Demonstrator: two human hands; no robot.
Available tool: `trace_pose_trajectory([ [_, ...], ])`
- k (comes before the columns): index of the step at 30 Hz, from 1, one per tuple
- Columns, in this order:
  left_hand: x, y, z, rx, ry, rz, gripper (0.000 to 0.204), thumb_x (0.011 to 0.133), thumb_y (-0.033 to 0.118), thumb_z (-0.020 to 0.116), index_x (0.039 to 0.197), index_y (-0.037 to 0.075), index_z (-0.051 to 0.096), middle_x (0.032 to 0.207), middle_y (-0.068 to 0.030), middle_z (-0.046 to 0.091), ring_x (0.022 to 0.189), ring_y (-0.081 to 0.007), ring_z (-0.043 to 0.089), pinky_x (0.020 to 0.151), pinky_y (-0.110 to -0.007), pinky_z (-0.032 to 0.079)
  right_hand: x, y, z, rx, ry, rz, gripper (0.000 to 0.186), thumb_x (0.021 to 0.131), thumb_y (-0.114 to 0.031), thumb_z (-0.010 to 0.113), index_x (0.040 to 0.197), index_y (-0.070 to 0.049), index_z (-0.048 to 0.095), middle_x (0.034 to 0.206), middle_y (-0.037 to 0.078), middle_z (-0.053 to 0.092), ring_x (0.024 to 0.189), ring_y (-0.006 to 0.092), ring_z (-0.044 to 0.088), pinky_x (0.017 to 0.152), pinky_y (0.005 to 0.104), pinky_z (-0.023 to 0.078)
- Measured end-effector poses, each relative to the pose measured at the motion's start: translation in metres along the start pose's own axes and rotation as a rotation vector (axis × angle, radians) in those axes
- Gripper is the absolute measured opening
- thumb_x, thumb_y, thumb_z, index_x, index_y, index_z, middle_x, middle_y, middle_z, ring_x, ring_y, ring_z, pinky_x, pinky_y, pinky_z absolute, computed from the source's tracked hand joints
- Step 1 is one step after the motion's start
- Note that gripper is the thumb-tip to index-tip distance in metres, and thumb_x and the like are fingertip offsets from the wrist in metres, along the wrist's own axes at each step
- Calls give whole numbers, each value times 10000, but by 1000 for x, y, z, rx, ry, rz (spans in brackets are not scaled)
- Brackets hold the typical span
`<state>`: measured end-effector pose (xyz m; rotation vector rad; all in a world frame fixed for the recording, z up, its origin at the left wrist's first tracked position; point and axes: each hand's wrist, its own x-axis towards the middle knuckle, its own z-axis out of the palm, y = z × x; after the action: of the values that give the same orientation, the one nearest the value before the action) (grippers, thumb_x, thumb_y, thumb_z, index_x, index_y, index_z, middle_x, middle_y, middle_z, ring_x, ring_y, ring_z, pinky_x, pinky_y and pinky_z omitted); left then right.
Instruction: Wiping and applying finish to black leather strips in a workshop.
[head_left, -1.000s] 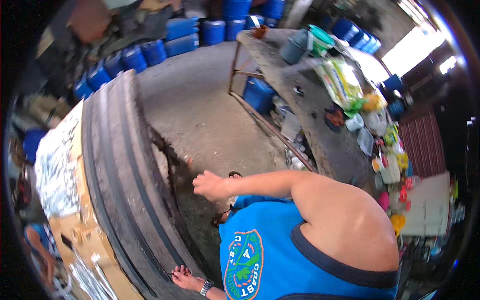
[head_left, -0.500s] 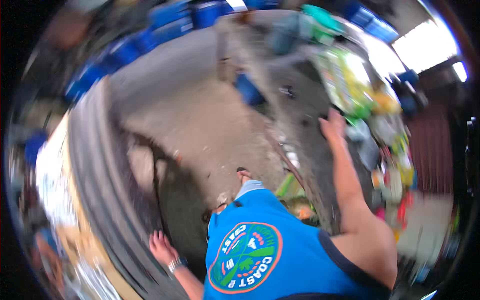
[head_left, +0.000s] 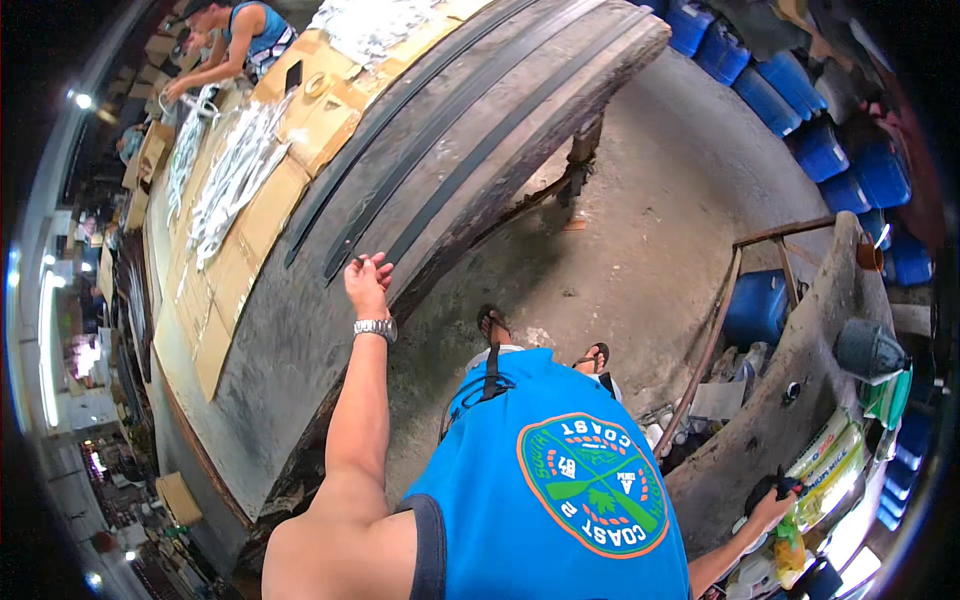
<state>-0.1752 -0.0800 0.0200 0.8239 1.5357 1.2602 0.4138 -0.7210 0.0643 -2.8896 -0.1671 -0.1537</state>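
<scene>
Head view: what's changed?

Right hand [head_left: 768,512], spread a half-second ago, now curls round a dark thing [head_left: 773,488] beside the yellow packs [head_left: 828,470]

Meaning?

That hand looks no longer free

And the left hand [head_left: 367,280]?

Half-curled at the near ends of the black strips [head_left: 385,203] on the table [head_left: 260,420]; whether it's pinching one, I can't tell

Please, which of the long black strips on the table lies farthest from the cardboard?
The right-hand strip in the picture. It runs nearest the floor, while the other black strips lie between it and the cardboard.
</scene>
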Motion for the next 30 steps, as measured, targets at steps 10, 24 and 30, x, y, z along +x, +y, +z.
trace_pose_trajectory([
  [10,37,-45,-50,-198,61,-137,186,946,184,511,1093,83,460,967,-110,644,693,-157,634,577,-252,506,-225,-553,95,417,-661,-1204,402,660,-123,652,1047,-54,568,1027,162,587,1004,359,553,870,441,455],
  [24,32,-40,-27,-90,227,-114,224,966,182,444,1130,31,412,911,-95,606,579,-113,573,482,-208,471,-346,-722,185,369,-407,-1711,260,679,-177,640,931,-164,580,901,37,549,883,228,531,714,427,385],
  [30,31,-35,-36,-13,281,-141,224,966,180,454,1126,28,416,898,-97,608,556,-111,571,461,-204,471,-160,-801,244,223,-96,-1392,275,720,-192,662,981,-151,587,888,91,582,856,298,575,692,478,437],
])
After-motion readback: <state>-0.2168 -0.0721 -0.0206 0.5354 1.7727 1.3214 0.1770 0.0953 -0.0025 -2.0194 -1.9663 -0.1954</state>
